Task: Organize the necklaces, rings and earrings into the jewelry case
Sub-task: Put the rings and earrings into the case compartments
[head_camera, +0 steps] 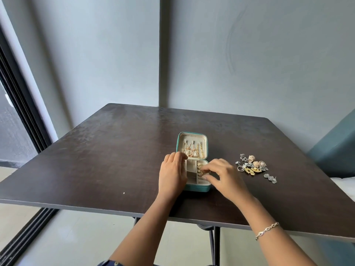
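Observation:
A small teal jewelry case (196, 188) lies open on the dark table (107, 162). Gold necklaces (193, 149) hang in its raised lid. Gold rings (200, 167) sit in the ring rolls of the base. My left hand (172, 175) rests on the case's left side, with fingers curled over the hinge edge. My right hand (222, 174) reaches in from the right, its fingertips pinched on a gold ring at the ring rolls. A pile of silver and gold earrings (251, 165) lies on the table to the right of the case, and one silver earring (270, 178) lies apart from it.
A silver ring (240, 168) lies at the left edge of the pile. A grey wall stands behind the table. A dark window frame (21, 104) runs along the left. A teal piece of furniture (338, 146) is at the right. Table legs show below the front edge.

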`<state>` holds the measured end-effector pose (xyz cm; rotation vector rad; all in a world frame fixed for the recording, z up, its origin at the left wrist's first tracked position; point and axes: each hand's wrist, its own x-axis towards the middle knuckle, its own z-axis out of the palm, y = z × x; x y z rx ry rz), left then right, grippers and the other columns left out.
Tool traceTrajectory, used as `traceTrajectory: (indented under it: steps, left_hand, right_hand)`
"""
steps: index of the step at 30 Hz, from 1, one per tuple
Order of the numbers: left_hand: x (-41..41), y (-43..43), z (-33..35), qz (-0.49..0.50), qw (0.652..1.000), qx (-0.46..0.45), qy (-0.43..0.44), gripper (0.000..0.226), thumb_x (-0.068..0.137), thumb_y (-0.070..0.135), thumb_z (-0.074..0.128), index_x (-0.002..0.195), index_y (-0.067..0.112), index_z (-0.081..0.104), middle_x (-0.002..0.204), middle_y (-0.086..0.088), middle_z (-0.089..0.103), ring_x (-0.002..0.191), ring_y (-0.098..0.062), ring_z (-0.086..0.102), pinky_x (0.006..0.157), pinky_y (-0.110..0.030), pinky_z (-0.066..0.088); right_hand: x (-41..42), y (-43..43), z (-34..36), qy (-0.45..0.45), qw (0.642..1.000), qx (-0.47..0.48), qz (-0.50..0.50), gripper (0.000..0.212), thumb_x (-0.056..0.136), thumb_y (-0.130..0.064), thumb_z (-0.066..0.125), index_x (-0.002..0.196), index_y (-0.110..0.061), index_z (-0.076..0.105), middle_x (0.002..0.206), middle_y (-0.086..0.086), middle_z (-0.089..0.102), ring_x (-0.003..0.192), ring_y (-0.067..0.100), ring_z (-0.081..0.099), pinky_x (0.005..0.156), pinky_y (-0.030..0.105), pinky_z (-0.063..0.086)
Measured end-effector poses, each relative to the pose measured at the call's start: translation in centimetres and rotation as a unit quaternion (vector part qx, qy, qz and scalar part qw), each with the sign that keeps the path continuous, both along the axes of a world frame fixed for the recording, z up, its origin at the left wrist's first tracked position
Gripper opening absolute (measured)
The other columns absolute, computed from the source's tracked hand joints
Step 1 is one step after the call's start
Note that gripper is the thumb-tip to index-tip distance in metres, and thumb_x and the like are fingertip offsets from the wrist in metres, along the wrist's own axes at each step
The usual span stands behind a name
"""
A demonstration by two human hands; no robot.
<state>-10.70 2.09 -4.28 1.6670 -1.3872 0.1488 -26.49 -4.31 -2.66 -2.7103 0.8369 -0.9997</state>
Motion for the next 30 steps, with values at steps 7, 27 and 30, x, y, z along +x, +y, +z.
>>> traceTrajectory:
  steps: [7, 27, 30]
  left_hand:
    - [0.0, -0.1, 0.0, 0.002, 1.000, 0.004, 0.001, 0.014, 0.085, 0.002, 0.053, 0.096, 0.007, 0.060, 0.099, -0.008, 0.063, 0.093, -0.025, 0.053, 0.076, -0.035, 0.044]
    - [0.1, -0.2, 0.0, 0.009, 1.000, 0.023, 0.006, 0.011, 0.087, 0.005, 0.055, 0.096, 0.007, 0.060, 0.100, -0.005, 0.062, 0.094, -0.021, 0.052, 0.076, -0.027, 0.040]
    - [0.1, -0.3, -0.1, 0.010, 1.000, 0.017, 0.001, 0.010, 0.085, 0.004, 0.056, 0.093, 0.007, 0.060, 0.097, -0.006, 0.062, 0.092, -0.023, 0.052, 0.074, -0.026, 0.039]
  right_hand:
    - [-5.2, -2.5, -2.3, -0.135, 0.984, 0.039, -0.113, 0.005, 0.074, -0.012, 0.064, 0.075, -0.013, 0.069, 0.074, -0.006, 0.060, 0.070, 0.014, 0.056, 0.062, 0.029, 0.047]
    - [-5.8, -6.0, -2.3, -0.012, 0.939, 0.091, -0.333, 0.014, 0.071, -0.018, 0.076, 0.084, -0.014, 0.074, 0.104, 0.010, 0.062, 0.103, 0.033, 0.048, 0.087, 0.040, 0.036]
    - [-5.8, -6.1, -1.8, -0.014, 0.934, 0.109, -0.339, 0.013, 0.071, -0.019, 0.076, 0.083, -0.015, 0.072, 0.106, 0.008, 0.061, 0.105, 0.032, 0.047, 0.086, 0.039, 0.035]
